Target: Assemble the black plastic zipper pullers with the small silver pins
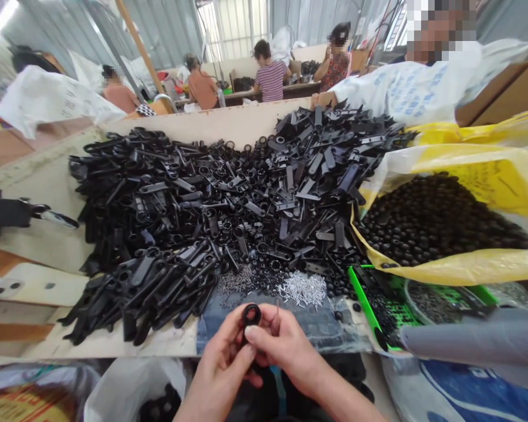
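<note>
Close to the table's front edge, my left hand (pixel 226 354) and my right hand (pixel 286 343) meet around a black plastic part with a ring-shaped end (pixel 251 315). Fingers of both hands are closed on it, and my right thumb presses just below the ring. The rest of the part is hidden by my fingers. Just beyond my hands lie a heap of small silver pins (pixel 303 288) and a heap of dark grey small pieces (pixel 236 281). Behind them rises a large pile of black plastic parts (pixel 193 193), many with ring ends.
On the right, a yellow and white sack (pixel 466 269) holds black beads (pixel 440 220). A green tray (pixel 365 305) with small black pieces stands below it. Several people sit at the back, and a white sack (pixel 387 88) leans over the far board.
</note>
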`<state>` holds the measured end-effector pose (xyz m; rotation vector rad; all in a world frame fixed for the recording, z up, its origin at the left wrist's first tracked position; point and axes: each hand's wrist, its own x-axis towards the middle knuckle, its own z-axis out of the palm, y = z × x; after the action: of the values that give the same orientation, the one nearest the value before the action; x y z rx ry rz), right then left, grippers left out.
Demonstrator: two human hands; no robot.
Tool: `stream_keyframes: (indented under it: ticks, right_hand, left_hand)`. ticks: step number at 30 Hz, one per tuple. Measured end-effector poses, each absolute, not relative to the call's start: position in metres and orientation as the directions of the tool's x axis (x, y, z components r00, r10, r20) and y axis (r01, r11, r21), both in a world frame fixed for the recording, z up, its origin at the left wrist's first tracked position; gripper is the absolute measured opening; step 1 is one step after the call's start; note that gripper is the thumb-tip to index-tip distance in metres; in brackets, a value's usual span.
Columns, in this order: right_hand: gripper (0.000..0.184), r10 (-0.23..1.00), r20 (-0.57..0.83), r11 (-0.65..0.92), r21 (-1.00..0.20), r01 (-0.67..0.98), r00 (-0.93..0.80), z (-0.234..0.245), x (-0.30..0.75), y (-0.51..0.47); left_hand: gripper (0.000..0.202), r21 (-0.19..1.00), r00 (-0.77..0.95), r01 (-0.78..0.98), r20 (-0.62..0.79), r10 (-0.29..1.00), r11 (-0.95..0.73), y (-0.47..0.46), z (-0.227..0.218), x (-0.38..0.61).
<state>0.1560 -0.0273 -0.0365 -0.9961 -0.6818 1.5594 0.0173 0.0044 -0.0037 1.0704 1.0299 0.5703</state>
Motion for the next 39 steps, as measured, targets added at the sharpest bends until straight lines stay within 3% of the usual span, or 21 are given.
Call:
stream_keyframes:
  ticks: [3, 5, 8, 11, 13, 16, 18, 19, 21, 24, 27, 32, 39]
  right_hand:
    - [0.048, 0.97, -0.238, -0.232, -0.817, -0.528, -0.058, -0.031, 0.17, -0.025]
    - [0.054, 0.955, -0.274, -0.183, -0.849, -0.495, 0.117, -0.031, 0.178, -0.03]
    - [0.051, 0.893, -0.285, -0.149, -0.918, -0.369, 0.349, -0.041, 0.179, -0.04]
    - [0.047, 0.934, -0.222, -0.153, -0.956, -0.249, 0.281, -0.064, 0.162, -0.047]
    - [0.045, 0.969, -0.188, -0.156, -0.969, -0.19, 0.163, -0.078, 0.146, -0.043]
    - [0.039, 0.988, -0.119, -0.116, -0.992, -0.038, 0.093, -0.081, 0.13, -0.027]
    - [0.033, 0.995, -0.058, -0.069, -0.989, 0.133, 0.085, -0.069, 0.132, -0.01]
    - [0.03, 0.997, -0.031, -0.047, -0.973, 0.225, 0.077, -0.061, 0.137, -0.001]
    - [0.026, 0.997, 0.017, -0.015, -0.919, 0.394, 0.076, -0.042, 0.149, 0.02]
    - [0.017, 0.988, 0.057, -0.054, -0.741, 0.67, 0.142, -0.024, 0.166, 0.054]
    - [0.012, 0.981, 0.019, -0.156, -0.523, 0.838, 0.195, -0.022, 0.172, 0.083]
    - [0.018, 0.972, -0.034, -0.221, -0.474, 0.853, 0.233, -0.028, 0.175, 0.101]
    - [0.028, 0.955, -0.063, -0.274, -0.566, 0.778, 0.29, -0.018, 0.197, 0.071]
  left_hand:
    - [0.067, 0.801, 0.452, -0.059, -0.511, 0.731, 0.596, 0.01, 0.009, 0.022]
    - [0.066, 0.758, 0.429, -0.128, -0.539, 0.725, 0.639, 0.011, 0.013, 0.022]
    - [0.065, 0.773, 0.342, -0.219, -0.511, 0.789, 0.595, 0.007, 0.007, 0.019]
    - [0.072, 0.858, 0.204, -0.248, -0.408, 0.89, 0.45, 0.004, -0.009, 0.016]
    - [0.069, 0.937, 0.083, -0.176, -0.293, 0.953, 0.303, 0.008, -0.02, 0.012]
    - [0.043, 0.982, -0.073, 0.19, -0.005, 0.997, 0.019, 0.027, -0.023, -0.004]
    - [0.031, 0.826, -0.064, 0.524, 0.28, 0.958, -0.207, 0.049, -0.015, -0.021]
    - [0.032, 0.673, 0.021, 0.659, 0.43, 0.903, -0.336, 0.062, -0.01, -0.03]
    - [0.034, 0.353, 0.186, 0.814, 0.592, 0.784, -0.46, 0.087, -0.001, -0.045]
    - [0.034, 0.012, 0.342, 0.898, 0.61, 0.715, -0.44, 0.113, 0.002, -0.054]
    - [0.042, -0.118, 0.364, 0.923, 0.575, 0.733, -0.365, 0.12, -0.008, -0.05]
    - [0.042, -0.06, 0.348, 0.92, 0.577, 0.739, -0.386, 0.114, -0.018, -0.045]
    - [0.033, 0.07, 0.315, 0.898, 0.586, 0.747, -0.434, 0.102, -0.016, -0.049]
